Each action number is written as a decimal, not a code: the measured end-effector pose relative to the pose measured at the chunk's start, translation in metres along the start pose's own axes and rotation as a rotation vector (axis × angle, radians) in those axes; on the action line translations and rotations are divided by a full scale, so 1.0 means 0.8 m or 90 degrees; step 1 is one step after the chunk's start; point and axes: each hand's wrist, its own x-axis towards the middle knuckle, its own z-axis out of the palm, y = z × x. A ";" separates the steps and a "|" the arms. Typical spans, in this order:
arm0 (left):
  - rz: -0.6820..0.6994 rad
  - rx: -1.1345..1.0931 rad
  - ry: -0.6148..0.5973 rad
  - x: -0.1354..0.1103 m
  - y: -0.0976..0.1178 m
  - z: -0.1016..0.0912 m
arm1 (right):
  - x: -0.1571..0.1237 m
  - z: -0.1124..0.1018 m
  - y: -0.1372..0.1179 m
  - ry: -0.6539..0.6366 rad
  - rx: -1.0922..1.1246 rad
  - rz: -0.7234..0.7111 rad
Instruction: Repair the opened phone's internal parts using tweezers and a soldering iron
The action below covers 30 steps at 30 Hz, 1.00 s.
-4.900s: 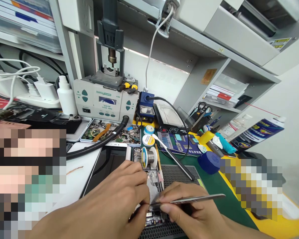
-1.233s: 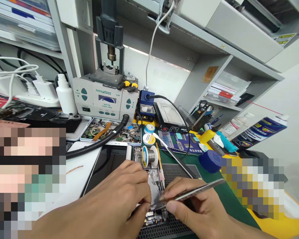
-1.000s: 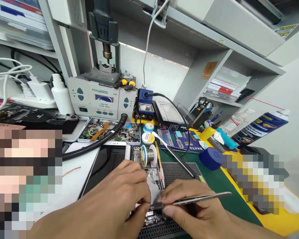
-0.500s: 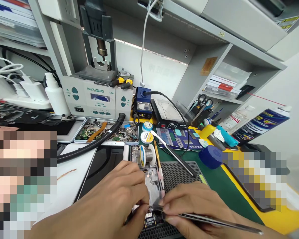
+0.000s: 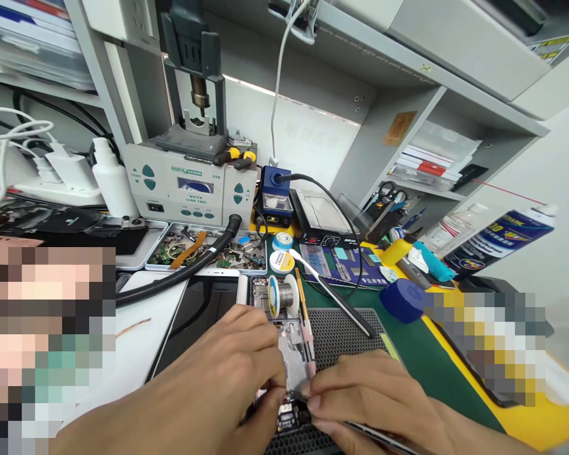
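Note:
An opened phone (image 5: pixel 294 363) lies between my hands on a black mat with a honeycomb pattern, its silvery inner plate and small dark parts at the near end showing. My left hand (image 5: pixel 239 370) is closed at the phone's left edge, thumb and fingers pinching there; the fingertips are partly hidden. On the other side, my right hand (image 5: pixel 370 395) has its fingertips pressed together at the phone's lower right edge. Metal tweezers (image 5: pixel 384 438) lie under the right fingers, held in that hand, with their tip hidden near the phone.
A solder spool (image 5: pixel 284 296) stands at the phone's far end. Beside it lies a black-and-white pen-shaped tool (image 5: pixel 332 294). Behind are a tray of circuit boards (image 5: pixel 227 253), a thick black hose (image 5: pixel 189 275) and a soldering station (image 5: pixel 171 183). A dark-screened phone (image 5: pixel 189 316) lies left.
The view has shifted slightly. The rear end of the tweezers has dropped lower, and the right fingers have shifted a little. My left hand stays at the phone's edge.

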 end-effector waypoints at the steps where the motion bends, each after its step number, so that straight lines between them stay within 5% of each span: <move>1: -0.009 -0.003 -0.008 0.000 0.001 0.000 | 0.000 0.000 0.000 0.000 0.001 0.000; 17: -0.006 0.022 -0.033 0.003 0.001 -0.001 | 0.006 -0.019 -0.008 -0.072 0.022 0.000; 22: -0.009 -0.026 -0.024 0.002 0.005 -0.002 | 0.016 -0.038 -0.017 -0.182 -0.021 0.018; 30: -0.001 -0.011 -0.016 0.001 0.004 -0.002 | 0.016 -0.041 -0.019 -0.170 -0.048 0.018</move>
